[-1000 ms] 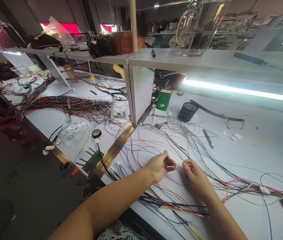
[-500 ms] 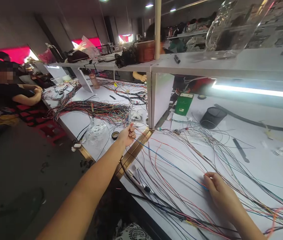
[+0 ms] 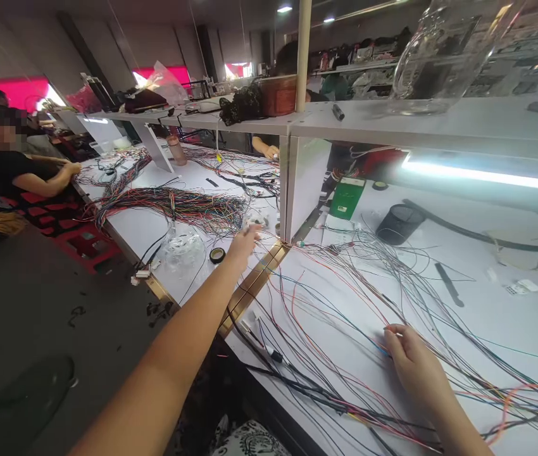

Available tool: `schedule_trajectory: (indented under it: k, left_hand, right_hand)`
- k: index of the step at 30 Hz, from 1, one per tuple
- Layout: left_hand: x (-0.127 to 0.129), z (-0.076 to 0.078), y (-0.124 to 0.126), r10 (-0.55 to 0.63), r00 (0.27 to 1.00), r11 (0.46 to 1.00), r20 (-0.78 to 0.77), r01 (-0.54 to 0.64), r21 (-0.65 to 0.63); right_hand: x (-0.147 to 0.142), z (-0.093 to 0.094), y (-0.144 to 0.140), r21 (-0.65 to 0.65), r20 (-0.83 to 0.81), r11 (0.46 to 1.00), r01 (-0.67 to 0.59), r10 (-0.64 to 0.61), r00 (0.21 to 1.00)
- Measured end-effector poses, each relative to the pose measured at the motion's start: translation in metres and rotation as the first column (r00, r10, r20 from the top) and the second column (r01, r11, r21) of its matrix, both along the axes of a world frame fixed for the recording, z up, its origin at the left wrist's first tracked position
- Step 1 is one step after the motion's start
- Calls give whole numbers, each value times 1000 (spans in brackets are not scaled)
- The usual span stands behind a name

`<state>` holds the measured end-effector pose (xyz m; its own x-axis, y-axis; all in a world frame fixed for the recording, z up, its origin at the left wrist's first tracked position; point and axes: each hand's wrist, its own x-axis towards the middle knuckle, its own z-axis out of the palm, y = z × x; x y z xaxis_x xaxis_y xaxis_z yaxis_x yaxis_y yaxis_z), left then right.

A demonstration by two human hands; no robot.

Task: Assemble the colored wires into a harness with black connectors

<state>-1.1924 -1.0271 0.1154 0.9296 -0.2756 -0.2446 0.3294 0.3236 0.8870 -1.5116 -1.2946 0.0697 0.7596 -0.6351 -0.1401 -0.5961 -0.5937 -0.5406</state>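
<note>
Reaching out over the brass strip (image 3: 254, 285) that joins two white benches, the person's left hand (image 3: 242, 246) is stretched far forward with its fingers loosely spread; it is blurred, and I cannot tell whether it has a wire pinched or nothing at all. It hovers just beside a roll of black tape (image 3: 217, 255) and a crumpled clear plastic bag (image 3: 182, 246) lying on the neighbouring bench, near that bench's front edge. The right hand (image 3: 414, 364) rests low on the white worktop (image 3: 487, 316) toward its front edge, fingers curled and thumb tucked, pressing down on a blue wire (image 3: 326, 308) that runs off to the left across the surface. All around it lies a loose spread of thin coloured wires (image 3: 392, 278), fanning from the upright divider panel (image 3: 303, 183) toward the right front corner, where they gather into a thicker bundle. Toward the back edge stand a black mesh cup (image 3: 399, 223) and a green box (image 3: 346, 197), under a lit strip lamp (image 3: 482, 175). A glass jug (image 3: 440, 57) sits on the shelf above. Farther left, another person's arm (image 3: 45, 185) rests by a heap of multicoloured harness wires (image 3: 178, 206).
</note>
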Motion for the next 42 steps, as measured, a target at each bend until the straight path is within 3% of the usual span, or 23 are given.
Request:
schedule_trajectory:
  k: [5,9,11,14,17,20,23,26,29,33,37,40,42]
  left_hand:
    - [4,-10,1,-16,998,996,-62,22,89]
    - [8,-17,4,29,999,968,-15,-24,250]
    - [11,-15,8,42,998,925,36,-52,375]
    - [11,-6,14,-1,992,818,127,-72,571]
    - [-2,8,8,-127,971,721,201,-49,691]
    - [-32,17,-17,-304,919,692,251,32,721]
    - [-76,15,-55,-519,829,681,208,253,687]
    - [-121,4,-95,-710,699,616,85,559,554]
    - [-155,-10,-128,-759,651,610,6,708,357]
    - [-176,-23,-154,-730,681,673,-58,731,111]
    - [-179,-26,-155,-697,704,714,-139,699,-41]
    - [-165,-24,-148,-618,763,786,-189,606,-123]
    - [-142,-21,-139,-517,831,855,-206,494,-156]
  right_hand:
    - [-1,-1,2,33,16,999,12,-12,1000]
    - [-1,-2,3,24,31,1000,5,-6,1000]
    - [-1,-2,4,13,34,1000,5,-5,999]
    - [-1,-3,4,8,52,1000,7,-7,999]
    - [-2,-5,5,15,69,999,30,-31,997]
    - [-2,-2,9,27,104,997,70,-72,992]
    - [-1,2,12,40,152,998,51,-56,987]
    - [-1,5,15,45,187,999,15,-23,982]
    - [-2,3,15,47,220,999,1,-11,975]
    - [-3,0,13,75,264,996,-45,23,964]
    - [-4,1,12,130,325,991,-14,-29,945]
    - [-5,3,13,101,305,994,52,-81,949]
    - [-5,4,14,68,262,995,77,-92,961]
